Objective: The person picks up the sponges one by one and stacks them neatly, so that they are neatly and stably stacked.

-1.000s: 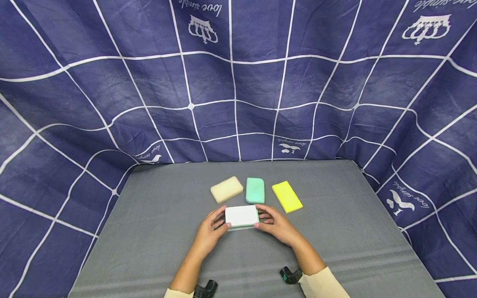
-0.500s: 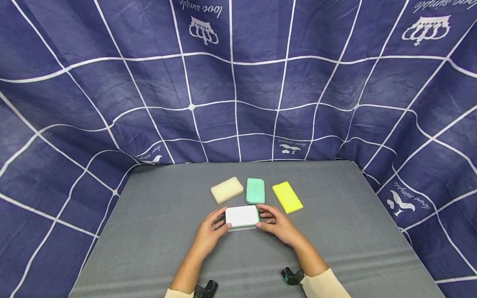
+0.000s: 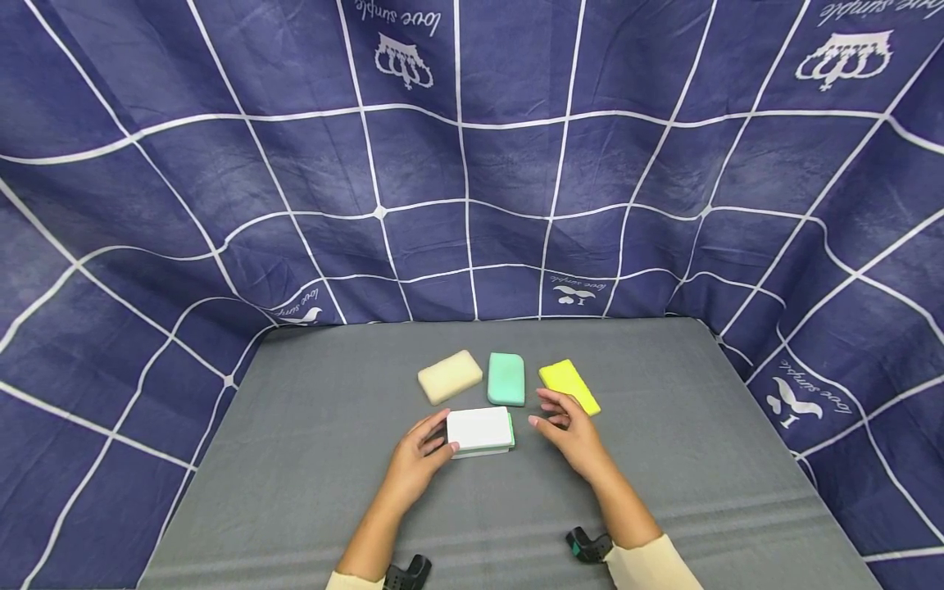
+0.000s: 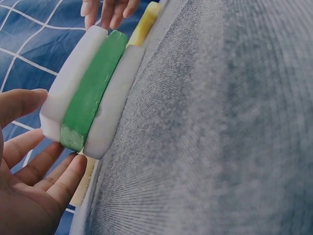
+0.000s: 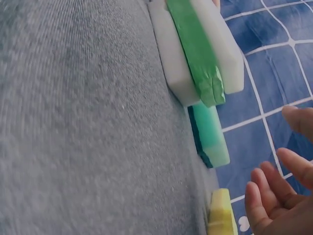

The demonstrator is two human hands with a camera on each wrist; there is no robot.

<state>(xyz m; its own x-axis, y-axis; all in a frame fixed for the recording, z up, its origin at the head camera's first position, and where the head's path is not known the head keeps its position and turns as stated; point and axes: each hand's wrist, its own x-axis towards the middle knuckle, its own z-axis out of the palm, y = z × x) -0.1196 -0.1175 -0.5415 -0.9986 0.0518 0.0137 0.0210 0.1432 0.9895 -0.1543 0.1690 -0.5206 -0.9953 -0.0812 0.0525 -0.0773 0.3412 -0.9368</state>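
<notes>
A three-layer stack rests on the grey cloth: a white sponge on top, a shiny green block in the middle and a white block at the bottom. My left hand holds the top white sponge at the stack's left end, thumb at the near corner and a finger at the far one. Just right of the stack, touching nothing, is my right hand, its fingers loosely bent. It partly covers the yellow sponge in the head view.
Behind the stack lie a beige sponge and a teal sponge, which has a dark underside in the right wrist view. A blue gridded curtain hangs along the back and sides of the grey-covered table.
My right hand has let go of the stack's right end and moved right and slightly away, toward the yellow sponge. The left hand and the stack look unmoved.
</notes>
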